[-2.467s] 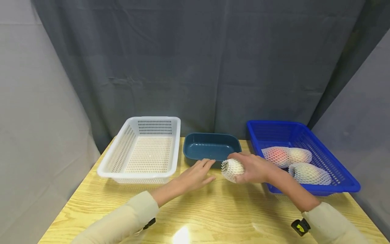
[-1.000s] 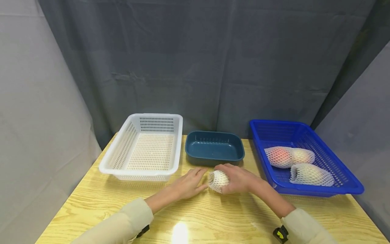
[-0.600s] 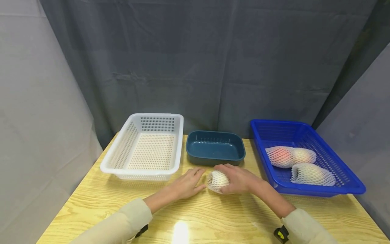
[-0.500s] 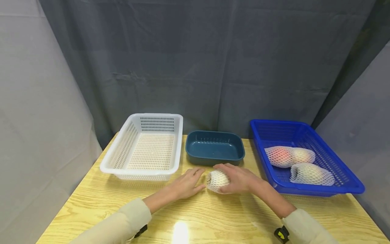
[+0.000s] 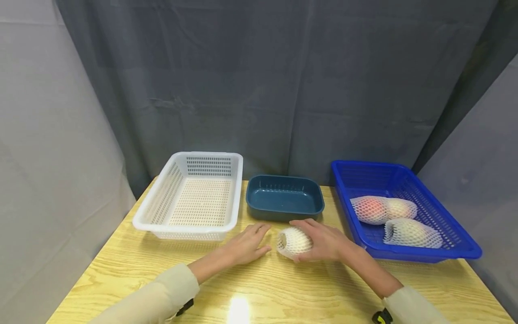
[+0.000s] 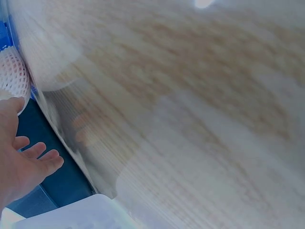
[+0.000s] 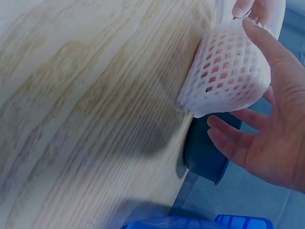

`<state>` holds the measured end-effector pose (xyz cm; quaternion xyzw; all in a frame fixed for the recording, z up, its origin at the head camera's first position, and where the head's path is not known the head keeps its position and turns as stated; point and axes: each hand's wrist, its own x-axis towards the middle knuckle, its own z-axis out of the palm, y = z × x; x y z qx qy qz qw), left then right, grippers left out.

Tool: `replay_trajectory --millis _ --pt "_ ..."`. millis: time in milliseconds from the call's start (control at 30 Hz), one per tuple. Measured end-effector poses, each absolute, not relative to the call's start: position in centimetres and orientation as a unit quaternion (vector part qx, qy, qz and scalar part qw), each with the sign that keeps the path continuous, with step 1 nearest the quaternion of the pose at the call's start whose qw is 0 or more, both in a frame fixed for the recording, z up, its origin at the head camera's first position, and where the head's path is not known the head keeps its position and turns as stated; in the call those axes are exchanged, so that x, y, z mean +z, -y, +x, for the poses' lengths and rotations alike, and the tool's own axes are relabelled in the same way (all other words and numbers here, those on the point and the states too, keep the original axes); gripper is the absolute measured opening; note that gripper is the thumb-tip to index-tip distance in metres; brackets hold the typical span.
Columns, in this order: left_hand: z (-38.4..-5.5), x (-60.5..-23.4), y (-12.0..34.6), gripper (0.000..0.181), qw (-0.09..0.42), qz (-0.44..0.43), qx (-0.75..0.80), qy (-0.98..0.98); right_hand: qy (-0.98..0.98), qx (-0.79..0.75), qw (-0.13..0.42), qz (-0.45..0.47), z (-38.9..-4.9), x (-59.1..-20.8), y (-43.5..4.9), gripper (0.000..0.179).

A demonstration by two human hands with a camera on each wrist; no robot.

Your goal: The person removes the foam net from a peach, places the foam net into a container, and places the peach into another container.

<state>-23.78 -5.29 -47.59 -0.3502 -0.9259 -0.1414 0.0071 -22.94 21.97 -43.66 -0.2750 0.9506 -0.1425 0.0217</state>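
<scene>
A round fruit in a white foam net point(image 5: 296, 241) is low over the wooden table, the net's end facing left. My right hand point(image 5: 327, 243) holds it loosely from the right, thumb in front and fingers over the far side. In the right wrist view, red shows through the mesh of the netted fruit point(image 7: 224, 71); its kind is hidden. That view shows several fingers of the right hand point(image 7: 279, 138) spread away from the net. Left of the fruit, my left hand point(image 5: 246, 245) has relaxed fingers and holds nothing; a narrow gap separates them in the head view.
Behind the hands stands a dark teal tray point(image 5: 285, 215). A white perforated basket point(image 5: 190, 228) is at the left. The blue basket point(image 5: 404, 254) at the right holds netted fruits point(image 5: 382, 209), one reddish, and another net-wrapped piece point(image 5: 413, 233). A grey curtain point(image 5: 259, 90) hangs behind.
The right hand carried the netted fruit left and toward me beside the left hand. Lately the right hand has shifted slightly right, showing more of the fruit. The left hand came slightly nearer me.
</scene>
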Motion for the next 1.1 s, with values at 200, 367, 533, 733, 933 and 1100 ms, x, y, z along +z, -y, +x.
replay_trajectory --millis 200,367,533,733,933,1100 --pt "-23.7 -47.9 5.8 0.063 0.014 -0.355 -0.15 0.923 -0.948 -0.147 0.016 -0.284 -22.7 -43.8 -22.5 0.1" --pt "-23.6 -48.3 6.6 0.063 0.022 -0.356 -0.155 0.922 -0.948 -0.161 0.038 -0.272 -22.2 -43.7 -23.0 0.105" --pt "-23.4 -48.3 7.4 0.064 0.02 -0.353 -0.155 0.922 -0.941 -0.186 0.039 -0.278 -21.6 -43.6 -23.7 0.102" --pt "-22.9 -48.2 8.3 0.064 0.014 -0.346 -0.147 0.926 -0.941 -0.196 0.027 -0.274 -21.1 -44.1 -24.8 0.102" --pt "-22.4 -47.8 9.1 0.064 0.013 -0.338 -0.152 0.929 -0.938 -0.205 0.025 -0.277 -21.0 -44.7 -25.8 0.102" --pt "-22.3 -47.6 9.6 0.064 0.006 -0.34 -0.152 0.928 -0.937 -0.212 0.026 -0.278 -20.7 -44.9 -26.5 0.098"
